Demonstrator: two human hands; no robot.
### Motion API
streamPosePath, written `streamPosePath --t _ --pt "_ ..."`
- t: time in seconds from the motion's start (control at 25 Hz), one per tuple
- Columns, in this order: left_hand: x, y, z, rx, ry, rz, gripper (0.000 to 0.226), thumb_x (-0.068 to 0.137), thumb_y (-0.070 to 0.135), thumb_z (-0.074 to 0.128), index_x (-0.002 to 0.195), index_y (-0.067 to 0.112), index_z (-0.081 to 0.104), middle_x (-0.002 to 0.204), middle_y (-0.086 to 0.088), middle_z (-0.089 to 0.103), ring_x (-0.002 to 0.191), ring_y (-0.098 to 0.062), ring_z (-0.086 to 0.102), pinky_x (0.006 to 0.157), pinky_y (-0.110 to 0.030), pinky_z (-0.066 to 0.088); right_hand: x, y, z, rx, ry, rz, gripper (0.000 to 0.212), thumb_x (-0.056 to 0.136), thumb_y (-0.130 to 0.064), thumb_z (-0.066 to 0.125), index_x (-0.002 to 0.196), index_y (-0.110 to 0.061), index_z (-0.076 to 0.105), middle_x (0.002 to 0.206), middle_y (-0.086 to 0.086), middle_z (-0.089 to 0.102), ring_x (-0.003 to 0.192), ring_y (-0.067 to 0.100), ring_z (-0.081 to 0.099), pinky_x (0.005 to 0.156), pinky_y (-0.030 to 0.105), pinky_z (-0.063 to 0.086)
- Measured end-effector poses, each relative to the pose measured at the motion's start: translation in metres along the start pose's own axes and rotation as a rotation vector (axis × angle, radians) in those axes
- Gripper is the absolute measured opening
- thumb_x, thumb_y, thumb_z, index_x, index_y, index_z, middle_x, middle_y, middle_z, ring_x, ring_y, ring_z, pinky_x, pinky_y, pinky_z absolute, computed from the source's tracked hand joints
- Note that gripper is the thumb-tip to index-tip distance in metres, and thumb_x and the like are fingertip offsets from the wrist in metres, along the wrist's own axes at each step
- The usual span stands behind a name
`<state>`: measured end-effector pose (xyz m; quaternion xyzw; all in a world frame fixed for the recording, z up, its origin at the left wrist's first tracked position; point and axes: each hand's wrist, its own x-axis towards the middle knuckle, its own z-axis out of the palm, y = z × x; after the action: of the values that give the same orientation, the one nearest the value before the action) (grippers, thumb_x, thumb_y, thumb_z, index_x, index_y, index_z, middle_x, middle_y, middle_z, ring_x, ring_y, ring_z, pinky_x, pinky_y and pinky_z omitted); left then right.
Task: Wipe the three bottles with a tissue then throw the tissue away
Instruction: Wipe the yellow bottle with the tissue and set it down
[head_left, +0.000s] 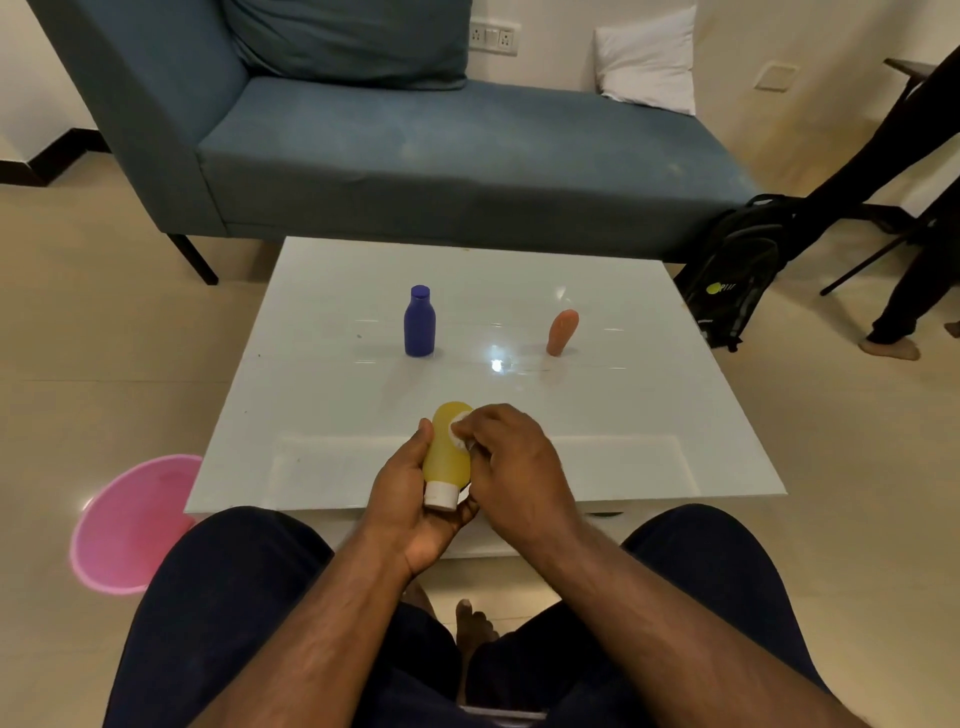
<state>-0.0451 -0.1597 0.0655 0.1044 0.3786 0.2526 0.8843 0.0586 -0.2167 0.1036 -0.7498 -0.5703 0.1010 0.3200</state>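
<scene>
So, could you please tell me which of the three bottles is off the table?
The yellow bottle: the left hand holds it, white cap toward the person. The blue bottle and orange bottle stand on the table.

table (597, 415): I saw glossy, mirror-smooth white
sofa (415, 156): matt blue cloth
bin (124, 525): shiny pink plastic

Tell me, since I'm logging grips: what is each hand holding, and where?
Left hand grips the yellow bottle around its lower body, near the white cap. Right hand pinches the tissue against the bottle's side.
</scene>
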Motion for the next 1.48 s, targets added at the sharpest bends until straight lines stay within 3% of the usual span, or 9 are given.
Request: streamPosePath --t 0.12,0.24,0.36,0.44,0.6,0.76,1.08,1.36,1.48 --pt "0.001 0.002 -0.001 -0.077 -0.016 -0.028 0.059 0.099 0.052 0.053 0.134 0.005 0.058 0.119 -0.018 0.069 0.118 -0.032 0.063 0.099 -0.047 0.051 -0.024 -0.008 0.004 0.017 -0.018 -0.089 0.024 0.084 -0.008 0.056 0.103 -0.013 0.070 0.106 0.002 0.065 0.098 0.019 0.057 0.084 0.034 0.051" --pt "0.003 0.002 0.000 -0.038 -0.013 -0.001 0.054 0.099 0.050 0.053 0.134 0.009 0.059 0.116 -0.017 0.070 0.108 -0.030 0.065 0.107 -0.046 0.046 -0.004 -0.001 -0.002 0.063 0.009 -0.014 0.020 0.089 -0.006 0.057 0.103 -0.012 0.071 0.105 0.003 0.062 0.098 0.016 0.058 0.086 0.027 0.050" --pt "0.003 0.000 0.001 0.020 0.022 0.034 0.050 0.099 0.049 0.053 0.131 0.011 0.061 0.101 -0.015 0.073 0.088 -0.026 0.065 0.094 -0.043 0.049 0.012 0.004 -0.007 0.058 0.042 0.065 0.023 0.090 -0.004 0.055 0.106 -0.011 0.071 0.103 0.004 0.058 0.095 0.014 0.058 0.085 0.017 0.045" --pt "0.003 0.001 -0.001 -0.020 0.006 0.020 0.051 0.099 0.050 0.052 0.131 0.010 0.061 0.105 -0.016 0.074 0.095 -0.028 0.069 0.100 -0.046 0.050 0.002 -0.002 -0.003 0.081 0.027 0.046 0.025 0.090 -0.003 0.054 0.108 -0.012 0.070 0.102 0.002 0.058 0.094 0.014 0.058 0.085 0.022 0.048" --pt "0.003 0.005 -0.003 -0.137 -0.056 -0.030 0.058 0.099 0.052 0.050 0.132 0.005 0.058 0.106 -0.015 0.074 0.094 -0.027 0.072 0.082 -0.041 0.062 -0.026 -0.008 0.005 0.114 0.004 -0.029 0.025 0.089 -0.003 0.056 0.107 -0.013 0.070 0.099 -0.002 0.059 0.092 0.010 0.059 0.081 0.022 0.051" --pt "0.004 0.000 0.000 -0.026 -0.017 0.024 0.051 0.099 0.049 0.052 0.132 0.011 0.059 0.112 -0.017 0.074 0.097 -0.029 0.072 0.099 -0.050 0.051 0.004 0.000 -0.004 0.086 0.048 0.057 0.023 0.090 -0.004 0.056 0.106 -0.012 0.071 0.100 0.001 0.060 0.091 0.010 0.058 0.083 0.015 0.046" --pt "0.004 0.001 -0.005 -0.120 -0.100 -0.055 0.056 0.099 0.051 0.053 0.128 0.003 0.060 0.102 -0.019 0.075 0.090 -0.031 0.076 0.073 -0.044 0.064 -0.020 -0.007 0.005 0.048 0.006 -0.023 0.025 0.089 -0.006 0.057 0.110 -0.014 0.069 0.103 0.000 0.060 0.096 0.017 0.057 0.084 0.033 0.051" --pt "0.000 -0.001 0.000 0.050 -0.129 -0.056 0.053 0.087 0.047 0.062 0.126 0.012 0.065 0.109 -0.014 0.074 0.092 -0.026 0.069 0.079 -0.039 0.054 0.021 0.004 -0.006 -0.031 0.026 0.042 0.023 0.091 -0.009 0.056 0.111 -0.012 0.068 0.106 0.004 0.061 0.098 0.018 0.056 0.090 0.029 0.046" --pt "0.001 0.000 -0.002 0.074 -0.111 -0.025 0.053 0.094 0.050 0.055 0.130 0.013 0.065 0.122 -0.018 0.070 0.107 -0.031 0.066 0.089 -0.045 0.054 0.005 -0.001 0.002 -0.069 -0.021 -0.050 0.024 0.088 -0.011 0.060 0.111 -0.014 0.068 0.107 0.004 0.060 0.100 0.019 0.054 0.087 0.032 0.048"
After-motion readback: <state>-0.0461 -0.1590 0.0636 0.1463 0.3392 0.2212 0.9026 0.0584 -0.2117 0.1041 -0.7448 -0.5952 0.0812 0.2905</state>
